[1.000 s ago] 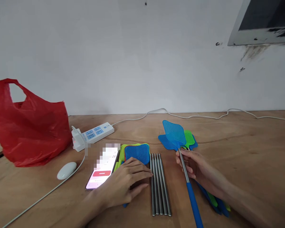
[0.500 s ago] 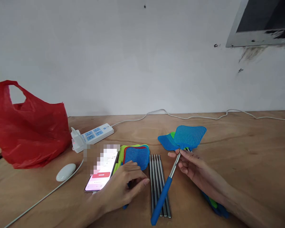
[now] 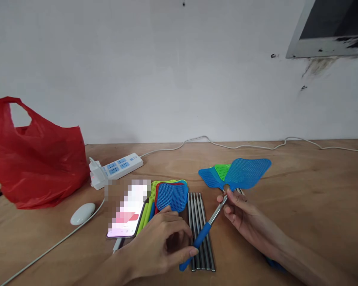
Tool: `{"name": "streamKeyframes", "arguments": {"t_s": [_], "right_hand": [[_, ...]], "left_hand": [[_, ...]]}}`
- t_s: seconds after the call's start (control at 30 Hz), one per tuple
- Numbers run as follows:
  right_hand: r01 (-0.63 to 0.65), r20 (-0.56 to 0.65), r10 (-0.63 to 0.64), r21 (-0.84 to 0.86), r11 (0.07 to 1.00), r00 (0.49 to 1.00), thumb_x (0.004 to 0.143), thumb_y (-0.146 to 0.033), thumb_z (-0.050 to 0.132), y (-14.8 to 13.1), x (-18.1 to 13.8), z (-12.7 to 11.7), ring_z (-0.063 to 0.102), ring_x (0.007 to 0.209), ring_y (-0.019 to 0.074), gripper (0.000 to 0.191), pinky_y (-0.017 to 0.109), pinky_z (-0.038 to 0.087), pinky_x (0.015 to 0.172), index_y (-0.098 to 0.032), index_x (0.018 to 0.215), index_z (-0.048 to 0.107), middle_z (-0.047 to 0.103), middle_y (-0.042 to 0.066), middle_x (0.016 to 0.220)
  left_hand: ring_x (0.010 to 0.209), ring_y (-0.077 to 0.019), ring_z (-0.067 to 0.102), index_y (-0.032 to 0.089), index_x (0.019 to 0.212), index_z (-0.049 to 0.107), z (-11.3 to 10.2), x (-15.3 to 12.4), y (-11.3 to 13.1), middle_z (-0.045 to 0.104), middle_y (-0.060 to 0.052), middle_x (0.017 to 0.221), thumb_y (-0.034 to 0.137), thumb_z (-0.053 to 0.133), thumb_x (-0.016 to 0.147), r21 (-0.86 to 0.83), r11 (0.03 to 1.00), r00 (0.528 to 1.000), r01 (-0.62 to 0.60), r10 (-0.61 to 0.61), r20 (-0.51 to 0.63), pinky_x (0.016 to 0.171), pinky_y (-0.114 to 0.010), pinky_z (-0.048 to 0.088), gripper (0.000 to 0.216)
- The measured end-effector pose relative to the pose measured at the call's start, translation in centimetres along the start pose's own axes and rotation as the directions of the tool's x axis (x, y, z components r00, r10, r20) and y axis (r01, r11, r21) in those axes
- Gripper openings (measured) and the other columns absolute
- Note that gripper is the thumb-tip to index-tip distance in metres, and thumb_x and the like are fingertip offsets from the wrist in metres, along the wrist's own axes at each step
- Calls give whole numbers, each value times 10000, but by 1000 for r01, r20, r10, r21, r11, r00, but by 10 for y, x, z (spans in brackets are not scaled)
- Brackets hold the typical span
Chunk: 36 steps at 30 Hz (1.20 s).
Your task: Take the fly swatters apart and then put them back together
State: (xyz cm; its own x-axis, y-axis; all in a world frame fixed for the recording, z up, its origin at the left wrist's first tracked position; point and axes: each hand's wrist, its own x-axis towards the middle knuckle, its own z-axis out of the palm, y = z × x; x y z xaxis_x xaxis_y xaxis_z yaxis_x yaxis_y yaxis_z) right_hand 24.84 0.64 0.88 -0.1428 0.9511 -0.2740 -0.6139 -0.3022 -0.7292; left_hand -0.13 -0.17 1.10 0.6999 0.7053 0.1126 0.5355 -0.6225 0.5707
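Observation:
My right hand (image 3: 247, 216) pinches the metal shaft of a blue fly swatter (image 3: 249, 173) just below its perforated head. The swatter's blue grip slants down to the left, and my left hand (image 3: 161, 244) closes its thumb and fingers on that grip. Beneath it lies a row of several metal rods (image 3: 200, 222), side by side. Left of the rods, a pile of fly swatters (image 3: 172, 196) in blue, red and yellow-green is partly covered by my left hand. Behind the held swatter lie a blue swatter head (image 3: 209, 178) and a green swatter head (image 3: 222, 172).
A lit phone (image 3: 128, 210) on a cable lies left of the pile. Farther left are a white rounded device (image 3: 82, 214), a power strip (image 3: 122, 167) and a red plastic bag (image 3: 41, 167). A white cord (image 3: 241, 147) runs along the wall.
The swatter's head has swung right and its grip end has moved left and up. My left hand has shifted right and down and taken hold of the grip.

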Motion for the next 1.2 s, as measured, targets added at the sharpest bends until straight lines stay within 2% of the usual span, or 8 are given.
{"name": "streamKeyframes", "arguments": {"t_s": [0.2,0.37,0.53,0.7,0.8,0.9,1.07,1.2], "right_hand": [[6,156,10,-105,994,988,770,-410,838,9,-1,-2,700,789,110,231,184,526,669,-228,894,768,770,43,1001],[35,236,20,-228,973,972,788,-414,804,0,-4,0,708,975,196,294,299,553,817,-249,1030,783,715,88,1234],[213,362,-15,-514,831,932,873,-460,705,-1,-1,-9,709,705,173,305,285,568,594,-203,1021,776,765,110,980],[516,402,-328,-584,627,855,951,-432,611,1,-6,-11,657,620,127,252,231,546,543,-230,994,754,733,41,818],[579,389,-448,-675,457,805,969,-407,585,-15,-15,-1,686,749,158,206,269,570,653,-263,1007,728,739,31,871],[586,465,-490,-801,122,737,963,-360,590,-39,-19,8,674,868,196,147,338,557,769,-287,997,712,734,21,940],[684,775,-288,-632,-364,562,905,-223,625,-63,0,-4,604,1118,278,239,501,475,973,-254,1137,676,725,60,1154],[679,812,-107,-545,-493,574,901,-258,668,-57,16,-15,526,1220,303,259,531,429,1009,-248,1160,671,713,50,1225]], "left_hand": [[682,-156,575,218,798,564,5,-3,2,587,39,699,395,595,941,6,1000,999,16,-16,-32,865,-343,460,229],[719,-181,581,233,913,551,3,-3,-2,623,10,794,420,380,1039,-23,993,989,112,-114,-98,682,-295,433,283],[771,-212,617,235,1010,544,-4,-2,-4,642,-8,850,403,307,1060,-8,982,966,190,-189,-176,692,-316,407,295],[630,-201,577,232,945,529,-7,1,-7,563,27,689,403,333,1050,61,976,960,210,-194,-201,604,-309,323,280],[587,-184,523,231,857,512,-9,4,-10,509,41,640,428,359,1043,93,970,957,223,-199,-210,584,-301,292,311],[553,-159,451,227,753,460,-12,8,-11,442,54,609,468,364,1041,74,973,959,221,-203,-198,560,-287,274,388],[609,-161,485,220,747,476,-19,2,-11,487,42,649,528,351,1037,73,974,967,215,-201,-156,586,-283,313,441],[649,-166,519,221,786,516,-26,-6,-13,519,33,679,560,309,1037,91,976,975,197,-186,-118,618,-282,349,470]]}}
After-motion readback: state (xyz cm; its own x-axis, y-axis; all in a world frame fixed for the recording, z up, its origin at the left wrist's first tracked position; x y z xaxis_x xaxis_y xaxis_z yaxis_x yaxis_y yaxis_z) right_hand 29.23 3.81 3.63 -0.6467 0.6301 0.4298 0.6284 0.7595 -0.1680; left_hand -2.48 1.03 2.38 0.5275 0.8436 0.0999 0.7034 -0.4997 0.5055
